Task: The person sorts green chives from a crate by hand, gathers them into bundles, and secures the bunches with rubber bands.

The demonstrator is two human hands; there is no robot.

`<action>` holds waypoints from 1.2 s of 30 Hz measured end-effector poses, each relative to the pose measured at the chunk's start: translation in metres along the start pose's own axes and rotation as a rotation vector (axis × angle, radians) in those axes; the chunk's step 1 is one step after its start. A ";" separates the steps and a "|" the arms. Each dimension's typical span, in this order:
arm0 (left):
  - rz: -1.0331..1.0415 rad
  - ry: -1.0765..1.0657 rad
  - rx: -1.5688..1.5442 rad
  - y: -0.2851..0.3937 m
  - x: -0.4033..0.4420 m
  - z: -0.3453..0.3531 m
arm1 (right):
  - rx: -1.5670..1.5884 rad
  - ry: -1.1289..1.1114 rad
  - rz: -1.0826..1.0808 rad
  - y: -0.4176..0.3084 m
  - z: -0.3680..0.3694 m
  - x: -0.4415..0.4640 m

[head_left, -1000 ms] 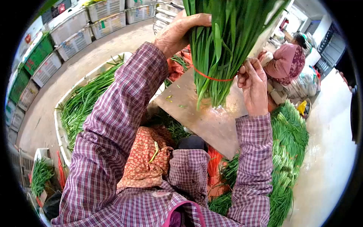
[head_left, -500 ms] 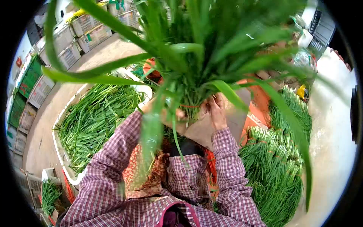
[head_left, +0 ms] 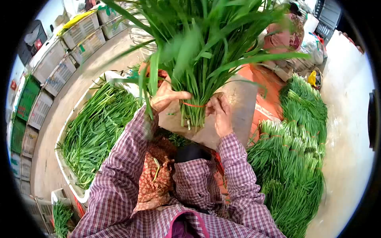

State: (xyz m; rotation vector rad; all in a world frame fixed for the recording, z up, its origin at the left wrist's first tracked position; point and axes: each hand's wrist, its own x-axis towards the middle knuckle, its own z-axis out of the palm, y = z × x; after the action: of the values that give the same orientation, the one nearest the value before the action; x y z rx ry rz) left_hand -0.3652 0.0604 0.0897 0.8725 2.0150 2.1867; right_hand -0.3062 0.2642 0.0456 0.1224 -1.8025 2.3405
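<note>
A thick bunch of green chives (head_left: 196, 77) stands upright before me, leaves fanning out at the top and cut stems pointing down. My left hand (head_left: 167, 96) is closed round its left side, the thumb laid across the stems. A thin red band (head_left: 193, 105) circles the bunch near its base. At the right end of that band, my right hand (head_left: 220, 110) is closed in a pinch against it; whether the fingertips grip the band or its loose end is hard to see. Beneath the bunch lies a grey-brown board (head_left: 241, 105).
On my left, a white tub (head_left: 59, 152) holds loose chives (head_left: 101, 131). Tied bunches (head_left: 289, 170) are stacked on my right beside a pale wall (head_left: 345, 107). An orange sheet (head_left: 264, 93) lies under the board. Crates (head_left: 59, 75) line the far left. Another person (head_left: 283, 35) sits ahead.
The bunch has swung up and away from me, so its long leaves no longer cover my left hand. The band and stem ends now show more clearly. Both hands stay at the bunch.
</note>
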 end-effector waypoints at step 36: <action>-0.011 -0.444 1.411 0.023 -0.040 0.049 | -0.105 -0.104 0.046 -0.050 0.020 -0.002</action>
State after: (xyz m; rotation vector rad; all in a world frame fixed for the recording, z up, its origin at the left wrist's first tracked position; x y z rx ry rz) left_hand -0.3035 0.0852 0.0961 1.1563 2.9821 0.1473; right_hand -0.2957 0.2572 0.0980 0.1929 -1.9931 2.3038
